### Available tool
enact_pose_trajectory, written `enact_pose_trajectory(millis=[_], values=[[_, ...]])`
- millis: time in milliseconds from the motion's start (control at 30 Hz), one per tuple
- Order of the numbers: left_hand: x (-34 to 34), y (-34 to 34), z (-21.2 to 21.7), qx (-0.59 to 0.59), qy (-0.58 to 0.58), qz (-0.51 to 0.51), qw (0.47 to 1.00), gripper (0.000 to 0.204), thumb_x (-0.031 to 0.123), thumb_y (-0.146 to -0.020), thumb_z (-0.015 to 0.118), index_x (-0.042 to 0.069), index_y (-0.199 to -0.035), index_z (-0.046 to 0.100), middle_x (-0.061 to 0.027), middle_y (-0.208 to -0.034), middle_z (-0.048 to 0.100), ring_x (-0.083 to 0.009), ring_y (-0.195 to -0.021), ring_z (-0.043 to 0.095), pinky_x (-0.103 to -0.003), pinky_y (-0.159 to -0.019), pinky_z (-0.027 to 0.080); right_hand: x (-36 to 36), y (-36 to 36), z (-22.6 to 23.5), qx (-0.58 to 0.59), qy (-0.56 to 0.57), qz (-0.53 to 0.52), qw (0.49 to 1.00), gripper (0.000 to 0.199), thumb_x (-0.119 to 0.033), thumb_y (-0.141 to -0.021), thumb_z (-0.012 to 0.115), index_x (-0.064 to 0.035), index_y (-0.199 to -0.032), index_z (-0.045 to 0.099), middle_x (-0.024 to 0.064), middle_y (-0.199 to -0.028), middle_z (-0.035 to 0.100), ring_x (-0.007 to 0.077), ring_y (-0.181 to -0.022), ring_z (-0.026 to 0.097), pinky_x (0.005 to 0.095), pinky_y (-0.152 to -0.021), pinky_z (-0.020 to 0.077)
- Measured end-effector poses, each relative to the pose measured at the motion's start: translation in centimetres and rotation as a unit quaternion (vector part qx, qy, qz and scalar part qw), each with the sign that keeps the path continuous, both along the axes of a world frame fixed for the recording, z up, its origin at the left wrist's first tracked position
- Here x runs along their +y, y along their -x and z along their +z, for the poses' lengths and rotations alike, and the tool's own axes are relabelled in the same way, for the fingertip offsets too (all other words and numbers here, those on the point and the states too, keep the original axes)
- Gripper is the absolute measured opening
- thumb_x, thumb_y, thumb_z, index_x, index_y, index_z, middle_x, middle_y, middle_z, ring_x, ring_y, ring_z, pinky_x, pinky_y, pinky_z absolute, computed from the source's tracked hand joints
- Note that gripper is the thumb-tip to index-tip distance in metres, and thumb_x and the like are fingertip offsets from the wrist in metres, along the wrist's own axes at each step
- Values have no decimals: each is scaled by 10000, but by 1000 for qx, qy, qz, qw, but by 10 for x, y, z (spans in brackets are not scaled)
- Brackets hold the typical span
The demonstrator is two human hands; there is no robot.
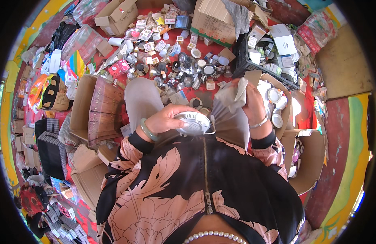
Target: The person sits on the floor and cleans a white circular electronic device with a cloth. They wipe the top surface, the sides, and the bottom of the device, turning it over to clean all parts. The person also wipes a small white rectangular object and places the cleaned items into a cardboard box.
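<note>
Pearls and your patterned jacket fill the bottom of the view; above them your left hand (pixel 165 118) curls over a round white disc-shaped lamp fitting (pixel 192 123), held over your lap. It lies flat, broad face up toward you, so it has no real long axis (a thin wire loops off its right edge). Your right hand (pixel 253 103) is closed around a crumpled grey cloth (pixel 233 93). With only a one-sided grip, the disc could slide onto the cluttered red floor (pixel 184 34).
</note>
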State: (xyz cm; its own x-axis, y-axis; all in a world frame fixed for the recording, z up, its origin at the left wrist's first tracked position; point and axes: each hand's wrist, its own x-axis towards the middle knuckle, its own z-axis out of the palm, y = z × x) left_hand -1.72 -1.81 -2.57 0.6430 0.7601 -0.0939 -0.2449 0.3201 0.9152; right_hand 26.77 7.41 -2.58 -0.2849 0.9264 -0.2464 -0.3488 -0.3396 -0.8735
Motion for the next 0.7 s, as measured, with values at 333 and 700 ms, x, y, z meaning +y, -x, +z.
enact_pose_trajectory(millis=[333,700], values=[[-15,11,17,-16,-144,217,965,392,10,-827,562,-78,-1204,496,-149,-1159,576,-216,-1066,567,-329,-921,439,-43,20,-43,85,208,174,959,374,-302,-984,352,-25,-1196,485,135,-1100,587,251,-970,602,370,-793,525],[-41,1,9,-59,-67,309,947,426,-12,-826,560,-59,-1238,463,-150,-1183,556,-239,-1085,552,-368,-939,435,-18,90,16,161,99,195,963,245,-194,-931,501,-31,-1094,587,76,-995,637,173,-877,615,288,-768,497]])
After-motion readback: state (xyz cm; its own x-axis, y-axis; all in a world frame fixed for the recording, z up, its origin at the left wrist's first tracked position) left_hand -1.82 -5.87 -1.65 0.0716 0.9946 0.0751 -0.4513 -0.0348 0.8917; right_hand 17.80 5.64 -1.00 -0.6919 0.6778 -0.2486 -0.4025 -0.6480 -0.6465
